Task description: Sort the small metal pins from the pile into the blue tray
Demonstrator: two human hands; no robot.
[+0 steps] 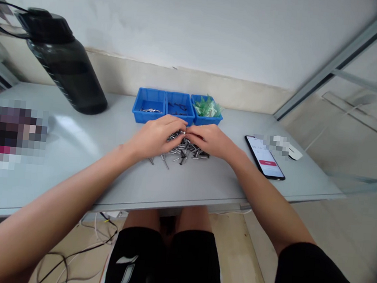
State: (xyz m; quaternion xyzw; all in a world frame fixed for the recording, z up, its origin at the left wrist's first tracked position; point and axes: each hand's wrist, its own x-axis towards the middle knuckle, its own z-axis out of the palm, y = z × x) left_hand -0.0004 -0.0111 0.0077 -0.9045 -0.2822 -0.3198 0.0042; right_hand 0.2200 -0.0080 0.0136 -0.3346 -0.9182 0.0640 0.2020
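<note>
A loose pile of thin silver and black metal fasteners, like screws or rivets (pixel 183 157), lies on the grey table in front of me. Above the pile, my left hand (pixel 157 134) and my right hand (pixel 210 139) meet fingertip to fingertip. Both are closed in a pinch, and whatever small piece sits between the fingertips is too small to name. Just behind the hands stands a row of three blue bins. The left bin (pixel 138 110) has a few silver pieces, the middle bin (pixel 179 99) some black screws, and the right bin (pixel 206 121) green and whitish plastic pieces.
A large dark water bottle (pixel 71 70) stands at the back left. To the right lie a lit phone (pixel 265 158) and a white mouse-like object (pixel 294 152). A blurred-out item (pixel 5 133) is at the far left. Cables (pixel 67 259) hang below the table edge.
</note>
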